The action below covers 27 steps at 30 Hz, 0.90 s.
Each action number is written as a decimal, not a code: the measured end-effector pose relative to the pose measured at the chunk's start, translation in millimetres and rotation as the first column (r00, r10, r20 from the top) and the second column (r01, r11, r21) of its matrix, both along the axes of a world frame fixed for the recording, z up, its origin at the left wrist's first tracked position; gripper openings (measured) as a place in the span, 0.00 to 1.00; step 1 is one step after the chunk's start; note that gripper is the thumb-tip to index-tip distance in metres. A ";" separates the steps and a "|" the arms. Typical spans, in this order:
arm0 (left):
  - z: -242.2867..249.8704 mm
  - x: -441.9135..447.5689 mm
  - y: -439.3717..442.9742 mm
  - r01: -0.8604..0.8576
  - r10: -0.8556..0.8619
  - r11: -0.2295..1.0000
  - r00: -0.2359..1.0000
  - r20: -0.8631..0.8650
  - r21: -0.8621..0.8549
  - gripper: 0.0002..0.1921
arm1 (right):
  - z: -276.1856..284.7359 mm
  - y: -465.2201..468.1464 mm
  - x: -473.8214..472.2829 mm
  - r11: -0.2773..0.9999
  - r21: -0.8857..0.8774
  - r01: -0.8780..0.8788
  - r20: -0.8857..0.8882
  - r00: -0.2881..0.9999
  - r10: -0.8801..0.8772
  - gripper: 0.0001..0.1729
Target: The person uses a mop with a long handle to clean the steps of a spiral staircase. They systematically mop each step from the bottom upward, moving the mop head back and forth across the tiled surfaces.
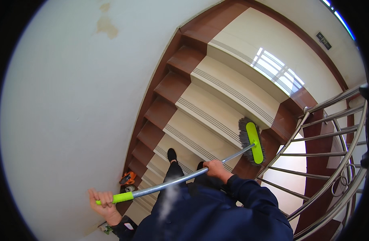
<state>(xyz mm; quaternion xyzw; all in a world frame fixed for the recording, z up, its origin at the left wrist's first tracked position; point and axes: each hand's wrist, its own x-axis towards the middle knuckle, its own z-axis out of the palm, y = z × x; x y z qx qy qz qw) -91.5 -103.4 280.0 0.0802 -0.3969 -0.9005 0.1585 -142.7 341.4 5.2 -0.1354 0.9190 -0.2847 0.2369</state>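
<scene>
A long-handled broom [169,182] slants across my body, with a grey metal pole and a lime-green grip [123,197]. My left hand [103,202] is wrapped around that grip, close to the wall. Farther along the pole, my right hand [216,169] grasps the metal part in front of my waist. The lime-green broom head [254,143], edged with grey bristles [244,132], lies over a stair tread at the railing side. Its bristles overlap the cream middle and the brown border [270,141] of the step.
Cream steps [211,105] with ribbed edges rise to a landing [281,33]. A metal railing [311,171] curves along the right, a white wall [75,99] along the left. My shoe [172,154] is on a step. An orange object [128,178] lies against the wall.
</scene>
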 end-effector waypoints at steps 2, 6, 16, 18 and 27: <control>-9.7 -9.4 12.8 0.011 -0.010 1.000 0.999 0.040 -0.003 0.22 | -5.3 13.2 7.2 0.996 0.068 0.048 -0.030 0.998 -0.046 0.07; -14.2 -4.8 18.4 -0.012 0.011 1.000 0.997 0.081 0.008 0.22 | -8.6 18.9 14.2 0.998 0.041 0.038 -0.024 0.999 -0.037 0.07; 65.6 100.5 -65.0 -0.462 0.450 0.881 0.885 -0.116 -0.106 0.20 | 27.9 -122.3 -38.3 0.853 -0.206 -0.480 -0.057 0.876 0.479 0.11; 87.3 128.7 -69.3 -0.462 0.433 0.869 0.883 -0.182 -0.178 0.20 | 39.0 -160.5 -53.2 0.804 -0.238 -0.545 -0.180 0.838 0.515 0.11; 38.9 128.1 -11.4 -0.533 0.507 0.827 0.845 -0.170 -0.181 0.22 | 33.4 -202.3 -164.8 0.871 0.093 -0.483 -0.329 0.811 0.485 0.07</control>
